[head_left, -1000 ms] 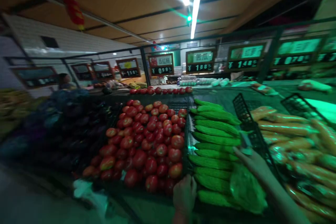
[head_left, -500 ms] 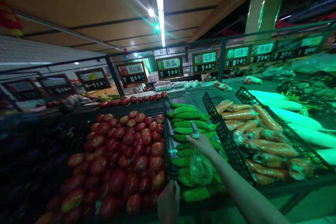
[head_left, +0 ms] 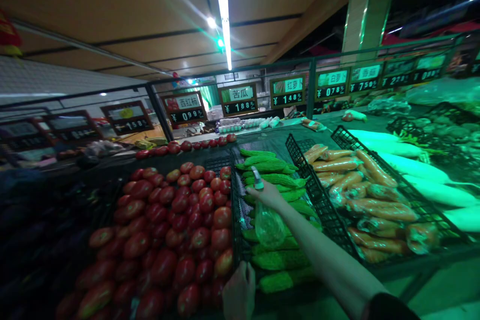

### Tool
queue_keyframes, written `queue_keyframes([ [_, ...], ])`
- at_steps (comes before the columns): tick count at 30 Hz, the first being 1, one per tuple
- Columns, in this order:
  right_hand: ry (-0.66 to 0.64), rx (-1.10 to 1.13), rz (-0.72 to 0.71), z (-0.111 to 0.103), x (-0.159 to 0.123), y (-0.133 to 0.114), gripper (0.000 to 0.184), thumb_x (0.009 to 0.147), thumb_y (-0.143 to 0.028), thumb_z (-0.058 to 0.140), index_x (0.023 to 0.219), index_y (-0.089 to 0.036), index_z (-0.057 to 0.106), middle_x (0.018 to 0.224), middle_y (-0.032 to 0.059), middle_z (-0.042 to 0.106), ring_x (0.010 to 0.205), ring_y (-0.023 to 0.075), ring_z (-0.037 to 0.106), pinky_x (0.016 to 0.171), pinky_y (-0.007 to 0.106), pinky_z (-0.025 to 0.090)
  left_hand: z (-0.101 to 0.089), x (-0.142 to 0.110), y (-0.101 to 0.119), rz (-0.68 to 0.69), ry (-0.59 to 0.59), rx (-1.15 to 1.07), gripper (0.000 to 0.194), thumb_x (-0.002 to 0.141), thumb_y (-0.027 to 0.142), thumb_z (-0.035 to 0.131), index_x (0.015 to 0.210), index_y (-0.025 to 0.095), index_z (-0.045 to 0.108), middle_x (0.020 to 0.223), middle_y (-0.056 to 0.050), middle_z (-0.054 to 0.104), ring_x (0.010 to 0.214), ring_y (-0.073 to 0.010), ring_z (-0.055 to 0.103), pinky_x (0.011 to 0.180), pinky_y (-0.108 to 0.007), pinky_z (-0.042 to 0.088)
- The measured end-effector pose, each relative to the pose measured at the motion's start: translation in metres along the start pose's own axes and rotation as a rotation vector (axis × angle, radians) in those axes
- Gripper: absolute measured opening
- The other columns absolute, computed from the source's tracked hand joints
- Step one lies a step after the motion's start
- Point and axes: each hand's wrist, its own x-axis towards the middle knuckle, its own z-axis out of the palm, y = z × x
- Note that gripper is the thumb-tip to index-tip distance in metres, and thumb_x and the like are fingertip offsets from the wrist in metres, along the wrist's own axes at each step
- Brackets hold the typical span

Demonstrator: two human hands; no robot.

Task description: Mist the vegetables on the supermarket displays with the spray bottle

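My right hand [head_left: 265,196] is closed round the neck of a clear spray bottle [head_left: 270,226] with a grey-and-white spray head, upright over the green bitter melons [head_left: 281,260]. The bottle has a rounded, see-through body. Low in the view, my left hand [head_left: 239,290] is curled at the front, where the tomato crate meets the bitter melons. Whatever its fingers grip, if anything, is hidden. Red tomatoes [head_left: 180,230] fill the space to the left of both hands.
Bagged carrots [head_left: 371,200] lie in a black plastic crate [head_left: 318,195] on the right, with white radishes [head_left: 412,165] beyond. Dark produce [head_left: 48,240] is at far left. Price signs [head_left: 240,99] hang from a rail behind; a row of tomatoes [head_left: 187,146] lines the back ledge.
My right hand has moved left with the spray bottle, closer to the tomatoes. The left hand stays almost in place. The view has shifted slightly.
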Motion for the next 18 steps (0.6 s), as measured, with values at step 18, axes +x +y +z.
queue_keyframes([
  [18,0.242,-0.132,0.134,-0.073,0.022,0.053,0.038,0.089,-0.051,0.049,0.096,-0.019,0.068,0.092,0.0087,0.072,0.085,0.0271,0.067,0.073,0.034,0.047,0.038,0.006,0.0,-0.012,0.342,0.082,0.035,0.097,0.027,0.043,0.083,0.025,0.074,0.075,0.0,0.075,0.065,-0.014,0.07,0.06,-0.022,0.045],
])
